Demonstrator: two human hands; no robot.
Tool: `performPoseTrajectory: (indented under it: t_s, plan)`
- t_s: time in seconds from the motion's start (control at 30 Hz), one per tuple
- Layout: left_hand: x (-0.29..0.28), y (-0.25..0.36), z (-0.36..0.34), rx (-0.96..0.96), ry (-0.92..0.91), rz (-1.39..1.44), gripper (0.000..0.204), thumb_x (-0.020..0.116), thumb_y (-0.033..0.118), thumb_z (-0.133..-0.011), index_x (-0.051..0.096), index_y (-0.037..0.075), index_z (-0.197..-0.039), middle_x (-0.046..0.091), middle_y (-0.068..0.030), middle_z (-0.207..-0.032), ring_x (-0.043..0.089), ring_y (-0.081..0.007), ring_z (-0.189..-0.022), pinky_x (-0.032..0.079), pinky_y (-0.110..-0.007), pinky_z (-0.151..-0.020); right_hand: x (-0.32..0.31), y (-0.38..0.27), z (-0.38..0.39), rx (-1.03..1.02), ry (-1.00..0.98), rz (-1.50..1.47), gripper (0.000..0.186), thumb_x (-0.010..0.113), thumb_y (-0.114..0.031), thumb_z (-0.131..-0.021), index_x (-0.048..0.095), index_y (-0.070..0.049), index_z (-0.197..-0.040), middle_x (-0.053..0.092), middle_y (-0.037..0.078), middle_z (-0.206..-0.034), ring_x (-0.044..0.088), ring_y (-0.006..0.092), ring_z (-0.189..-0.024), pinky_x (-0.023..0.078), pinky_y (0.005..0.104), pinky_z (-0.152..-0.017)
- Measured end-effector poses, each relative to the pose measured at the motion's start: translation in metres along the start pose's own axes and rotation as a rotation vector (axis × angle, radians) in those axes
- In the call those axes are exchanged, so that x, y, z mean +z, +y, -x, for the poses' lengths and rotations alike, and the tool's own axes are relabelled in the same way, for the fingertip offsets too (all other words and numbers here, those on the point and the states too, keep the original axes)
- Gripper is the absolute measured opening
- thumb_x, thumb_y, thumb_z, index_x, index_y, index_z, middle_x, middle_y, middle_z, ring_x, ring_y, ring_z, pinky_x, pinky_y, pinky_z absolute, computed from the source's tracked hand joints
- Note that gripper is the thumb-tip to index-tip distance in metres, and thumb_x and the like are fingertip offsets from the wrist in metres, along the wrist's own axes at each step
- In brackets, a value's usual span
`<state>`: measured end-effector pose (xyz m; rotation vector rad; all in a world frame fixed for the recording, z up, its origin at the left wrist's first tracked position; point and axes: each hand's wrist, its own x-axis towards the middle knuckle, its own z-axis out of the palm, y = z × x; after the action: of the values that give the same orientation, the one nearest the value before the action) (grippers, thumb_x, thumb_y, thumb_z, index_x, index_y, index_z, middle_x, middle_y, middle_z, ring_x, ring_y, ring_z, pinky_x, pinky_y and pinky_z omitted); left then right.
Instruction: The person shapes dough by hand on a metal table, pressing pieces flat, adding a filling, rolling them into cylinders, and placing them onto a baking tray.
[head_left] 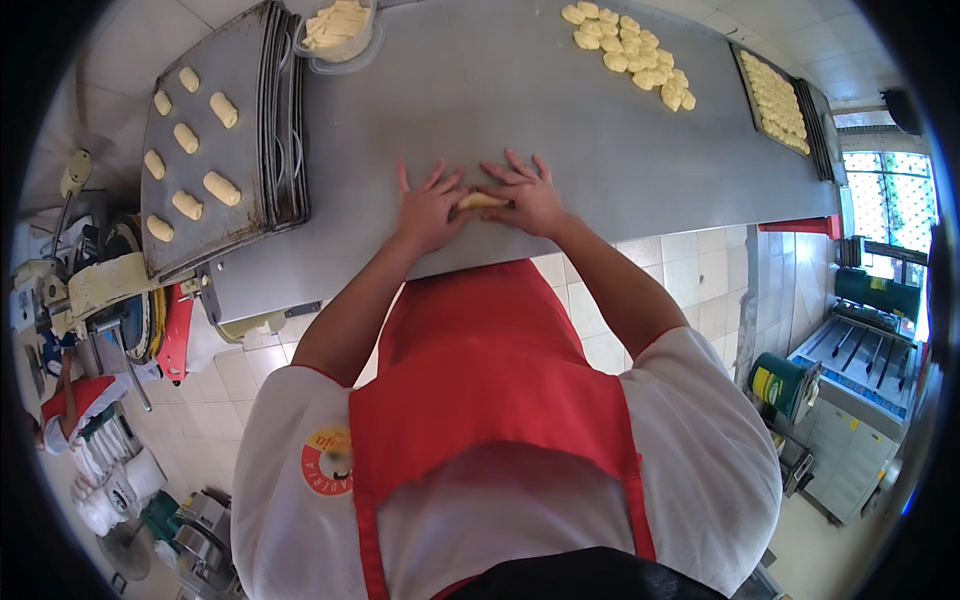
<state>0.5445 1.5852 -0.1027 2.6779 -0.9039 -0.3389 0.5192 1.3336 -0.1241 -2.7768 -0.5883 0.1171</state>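
Observation:
A small rolled piece of dough point(482, 201) lies near the front edge of the steel table point(400, 130), between my two hands. My left hand point(430, 212) has its thumb side at the left end of the dough, the outer fingers spread away from me. At the right end, my right hand point(530, 200) grips the dough in the same way, its other fingers stretched out. Parts of both dough ends are hidden by my thumbs and fingers.
On the left, a stack of dark baking trays point(240, 150) carries several dough rolls point(222, 188) on top. A plastic tub point(338, 35) of pale yellow strips stands beside it. Dough pieces point(640, 55) cluster at the far right, near a filled tray point(772, 100). Another person point(80, 400) is at lower left.

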Motion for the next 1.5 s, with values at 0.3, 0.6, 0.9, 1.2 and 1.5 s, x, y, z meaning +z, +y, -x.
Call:
performPoseTrajectory:
  t_s: [0.3, 0.6, 0.9, 1.2, 1.5]
  plan:
    - [0.028, 0.005, 0.007, -0.020, 0.178, 0.036, 0.049, 0.074, 0.052, -0.095, 0.073, 0.029, -0.138, 0.055, -0.0007, -0.162, 0.041, -0.0309, -0.157, 0.008, -0.077, -0.123, 0.005, -0.003, 0.014, -0.062, -0.009, 0.017, 0.060, 0.063, -0.070, -0.094, 0.066, -0.039, -0.146, 0.045, -0.003, -0.169, 0.032, 0.0349, -0.160, 0.019, 0.0695, -0.124]
    - [0.045, -0.003, 0.011, -0.031, 0.162, -0.114, 0.054, 0.071, 0.051, -0.098, 0.069, 0.022, -0.143, 0.054, 0.0015, -0.163, 0.040, -0.0282, -0.158, -0.004, -0.074, -0.123, 0.025, -0.011, 0.026, -0.009, 0.052, -0.177, 0.050, 0.067, -0.060, -0.097, 0.070, -0.036, -0.140, 0.045, -0.002, -0.169, 0.028, 0.0307, -0.162, 0.013, 0.0694, -0.127]
    - [0.058, -0.019, 0.048, -0.049, 0.393, 0.149, 0.059, 0.085, 0.040, -0.087, 0.069, 0.014, -0.138, 0.064, -0.0098, -0.146, 0.055, -0.0324, -0.140, 0.030, -0.059, -0.121, 0.030, -0.041, 0.027, 0.043, 0.318, -0.369, 0.027, 0.082, -0.030, -0.085, 0.082, -0.028, -0.113, 0.057, 0.014, -0.155, 0.050, 0.0363, -0.145, 0.040, 0.0544, -0.120]
    - [0.044, 0.047, 0.041, -0.452, 0.470, 0.623, 0.051, 0.087, 0.019, -0.087, 0.069, 0.004, -0.133, 0.079, -0.0142, -0.107, 0.076, -0.0269, -0.095, 0.061, -0.039, -0.083, 0.025, -0.063, 0.042, 0.550, 0.538, -0.931, 0.031, 0.079, -0.010, -0.092, 0.067, -0.003, -0.120, 0.070, 0.017, -0.118, 0.074, 0.0325, -0.093, 0.062, 0.0418, -0.081]
    - [0.020, 0.048, 0.040, -0.300, 0.300, 0.591, 0.057, 0.081, 0.008, -0.086, 0.064, 0.005, -0.140, 0.069, -0.0208, -0.131, 0.072, -0.0309, -0.108, 0.060, -0.041, -0.092, 0.004, -0.035, 0.046, 0.046, 0.287, -0.512, 0.050, 0.069, 0.000, -0.090, 0.059, -0.009, -0.138, 0.064, 0.021, -0.135, 0.060, 0.0406, -0.123, 0.048, 0.0514, -0.109]
